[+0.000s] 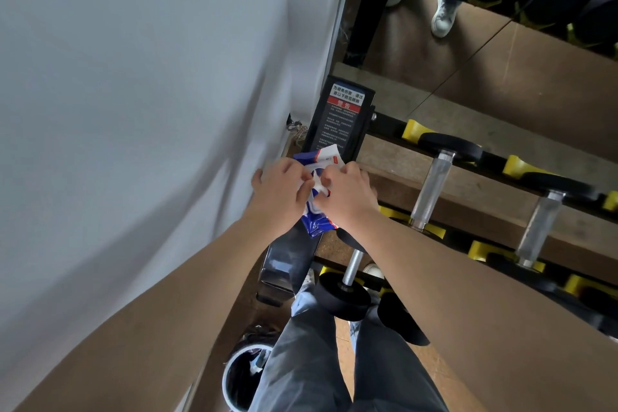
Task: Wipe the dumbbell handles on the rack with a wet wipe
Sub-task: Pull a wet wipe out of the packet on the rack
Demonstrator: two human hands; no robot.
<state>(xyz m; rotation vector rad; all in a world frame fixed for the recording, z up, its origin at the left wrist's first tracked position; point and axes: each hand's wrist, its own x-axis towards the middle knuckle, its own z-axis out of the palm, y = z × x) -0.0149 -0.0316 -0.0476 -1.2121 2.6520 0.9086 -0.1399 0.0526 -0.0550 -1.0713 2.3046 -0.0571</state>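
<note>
Two bare forearms [451,294] fill the bottom of the shot, both reaching in to the same spot. The wet wipe pack [316,224], blue and white, sits right between the hands, over the black end post of the rack [287,257]. The left hand [279,192] has its fingers [302,192] curled round the pack's edge. The right hand [347,192] pinches something white at the opening, flap or wipe, can't tell which. Just beyond the fingertips is a warning label [341,117] on the post. Off to the right of the right hand the dumbbell handles [431,189] lie in yellow cradles [413,129], untouched. Down below the wrists: grey jeans [317,361] and a round bin [240,378] by the white wall [133,110].
</note>
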